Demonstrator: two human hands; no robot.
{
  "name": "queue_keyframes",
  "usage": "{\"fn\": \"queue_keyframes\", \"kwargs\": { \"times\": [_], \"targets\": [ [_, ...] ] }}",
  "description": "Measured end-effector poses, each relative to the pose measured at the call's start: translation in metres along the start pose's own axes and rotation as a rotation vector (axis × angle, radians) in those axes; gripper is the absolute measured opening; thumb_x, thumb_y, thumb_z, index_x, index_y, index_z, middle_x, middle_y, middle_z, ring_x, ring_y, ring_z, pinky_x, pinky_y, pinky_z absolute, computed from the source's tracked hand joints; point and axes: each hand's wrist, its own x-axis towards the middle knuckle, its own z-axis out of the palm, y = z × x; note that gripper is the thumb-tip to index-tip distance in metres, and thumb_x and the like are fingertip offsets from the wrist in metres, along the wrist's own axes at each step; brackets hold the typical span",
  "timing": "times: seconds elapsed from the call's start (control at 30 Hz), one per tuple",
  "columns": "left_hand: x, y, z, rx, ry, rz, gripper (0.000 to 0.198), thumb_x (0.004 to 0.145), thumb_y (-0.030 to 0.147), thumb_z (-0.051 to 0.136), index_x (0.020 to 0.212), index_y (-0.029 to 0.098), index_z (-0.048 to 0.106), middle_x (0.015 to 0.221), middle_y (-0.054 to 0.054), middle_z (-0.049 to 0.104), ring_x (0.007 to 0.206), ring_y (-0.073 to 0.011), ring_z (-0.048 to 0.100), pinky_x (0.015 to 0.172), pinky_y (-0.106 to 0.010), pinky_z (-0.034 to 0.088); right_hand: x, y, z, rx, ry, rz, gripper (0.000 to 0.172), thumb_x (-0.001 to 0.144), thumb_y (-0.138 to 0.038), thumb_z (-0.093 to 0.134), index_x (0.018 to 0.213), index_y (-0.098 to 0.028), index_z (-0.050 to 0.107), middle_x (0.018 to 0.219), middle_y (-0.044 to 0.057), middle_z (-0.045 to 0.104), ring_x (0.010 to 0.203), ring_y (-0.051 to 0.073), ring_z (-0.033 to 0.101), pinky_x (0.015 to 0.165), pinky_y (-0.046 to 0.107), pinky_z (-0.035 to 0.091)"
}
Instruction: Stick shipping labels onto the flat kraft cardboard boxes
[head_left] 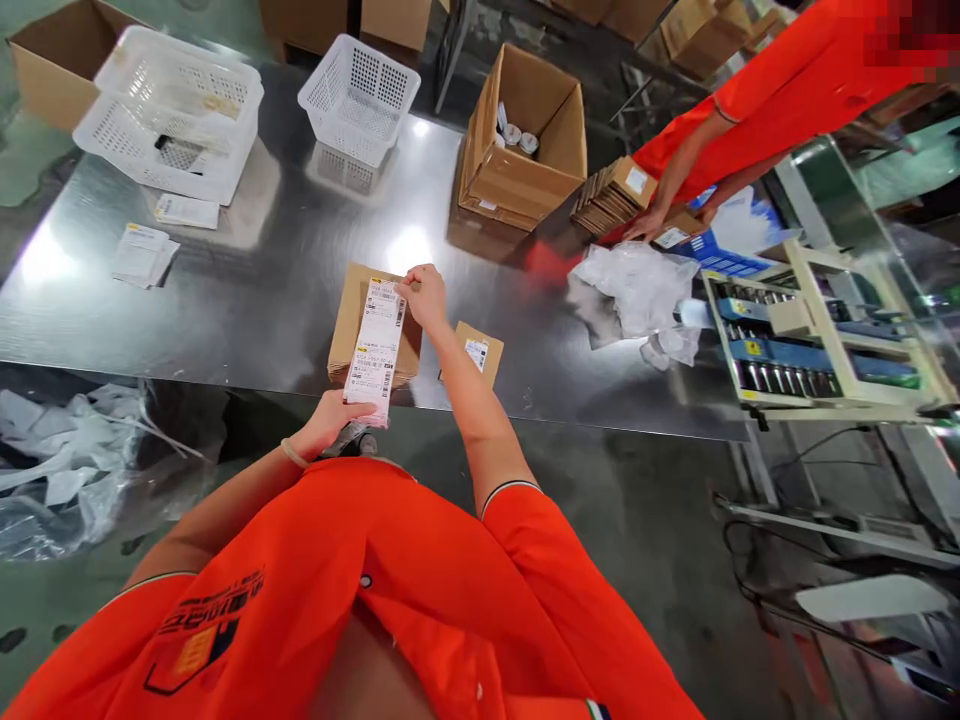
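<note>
A strip of printed white shipping labels (379, 335) stretches between my two hands. My left hand (328, 418) is closed on its lower end, at the table's front edge, where several layers of labels seem to lie together. At the strip's upper right corner, my right hand (425, 295) pinches the edge between thumb and fingers. Beneath the strip lies a stack of flat brown cardboard pieces (346, 318), partly covered by it. Just right of that stack, beside my right forearm, a small brown cardboard piece (489, 372) carries a white label.
Loose label stacks (142, 255) and white plastic baskets (360, 100) stand left on the metal table (255, 300). An open carton (521, 180) holds white rolls. Right are clear plastic bags (637, 285), a rack of bottles (787, 345), and a co-worker's hands (651, 222) at small boxes.
</note>
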Motion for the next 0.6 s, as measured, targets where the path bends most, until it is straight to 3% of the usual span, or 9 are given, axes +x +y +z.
{"fn": "queue_keyframes", "kwargs": {
  "times": [0.1,0.17,0.27,0.33,0.47,0.53,0.6],
  "targets": [
    [0.009,-0.01,-0.01,0.045,0.001,-0.012,0.061,0.045,0.04,0.104,0.096,0.012,0.086,0.11,-0.017,0.086,0.102,-0.0373,0.08,0.092,-0.048,0.065,0.007,0.002,0.011,-0.149,-0.044,0.071,0.005,0.092,-0.021,0.071,0.095,-0.019,0.075,0.123,0.011,0.069,0.121,0.029,0.06,0.11,0.05,0.051],
    [0.011,-0.022,-0.026,0.199,0.012,-0.024,0.052,0.047,0.042,0.101,0.088,0.013,0.084,0.098,-0.015,0.086,0.098,-0.0366,0.08,0.088,-0.045,0.065,-0.002,-0.004,0.014,-0.257,-0.004,0.086,0.027,0.097,-0.026,0.07,0.122,-0.021,0.076,0.142,0.015,0.066,0.139,0.035,0.054,0.116,0.056,0.049],
    [0.003,-0.039,-0.055,0.482,0.02,0.033,0.034,0.062,0.048,0.089,0.07,0.017,0.078,0.074,-0.009,0.08,0.09,-0.0344,0.078,0.084,-0.041,0.063,-0.025,-0.022,0.023,-0.393,0.087,0.04,0.06,0.105,-0.032,0.064,0.163,-0.025,0.052,0.174,0.018,0.042,0.166,0.04,0.03,0.129,0.065,0.034],
    [-0.006,-0.041,-0.069,0.564,0.042,0.162,0.036,0.079,0.053,0.074,0.071,0.018,0.078,0.075,-0.01,0.079,0.093,-0.033,0.078,0.087,-0.04,0.062,-0.04,-0.037,0.035,-0.407,0.001,-0.06,0.068,0.109,-0.039,0.059,0.172,-0.021,0.04,0.181,0.02,0.032,0.172,0.039,0.019,0.135,0.065,0.026],
    [-0.014,-0.012,-0.072,0.687,0.267,0.452,0.043,0.095,0.049,0.058,0.103,0.016,0.085,0.101,-0.013,0.084,0.098,-0.0288,0.077,0.092,-0.037,0.059,-0.054,-0.048,0.054,-0.368,-0.296,-0.174,0.078,0.11,-0.054,0.054,0.172,-0.008,0.039,0.181,0.026,0.03,0.172,0.039,0.022,0.139,0.06,0.022],
    [-0.008,0.011,-0.064,0.777,0.361,0.519,0.048,0.095,0.042,0.062,0.13,0.014,0.08,0.103,-0.01,0.083,0.087,-0.0243,0.074,0.087,-0.033,0.057,-0.048,-0.038,0.046,-0.379,-0.274,-0.077,0.075,0.112,-0.052,0.049,0.169,-0.004,0.041,0.18,0.028,0.031,0.172,0.04,0.023,0.139,0.062,0.019],
    [0.001,0.032,-0.055,0.868,0.374,0.51,0.059,0.096,0.033,0.063,0.15,0.01,0.069,0.089,-0.007,0.08,0.072,-0.0203,0.068,0.078,-0.031,0.054,-0.042,-0.022,0.027,-0.383,-0.158,0.076,0.068,0.114,-0.046,0.043,0.167,-0.003,0.043,0.179,0.03,0.032,0.17,0.043,0.025,0.136,0.067,0.02]
  ]
}}
